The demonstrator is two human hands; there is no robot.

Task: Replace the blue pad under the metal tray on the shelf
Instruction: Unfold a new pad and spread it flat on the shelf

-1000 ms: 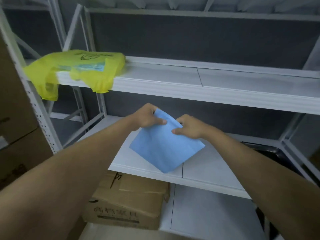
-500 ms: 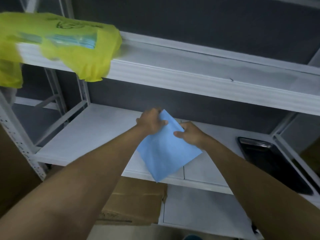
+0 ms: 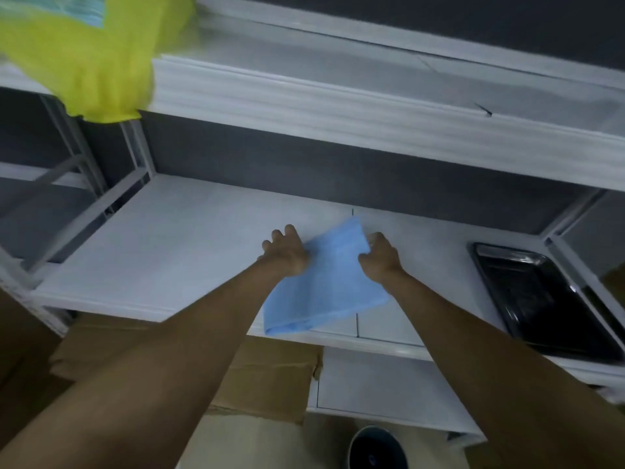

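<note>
1. White metal shelf [image 3: 189, 238]: we see the middle board mostly bare, and the work sits over its seam.
2. Metal tray [image 3: 544, 299]: dark, glossy, shallow-rimmed, at the right end of that same board, well apart from our hands. No pad shows under it.
3. Blue pad [image 3: 324, 286]: light blue, matte, folded over on itself, with a rolled fold at its near edge overhanging the shelf's front lip. We judge it light, soft and limp, likely to sag or crease unless held at two edges. The far corners look like the best hold.
4. Left hand [image 3: 287, 252]: clenched on the pad's left edge, knuckles up.
5. Right hand [image 3: 380, 257]: pinching the pad's far right corner.
6. Yellow plastic bag [image 3: 91, 59]: on the upper shelf at left, blurred.
</note>
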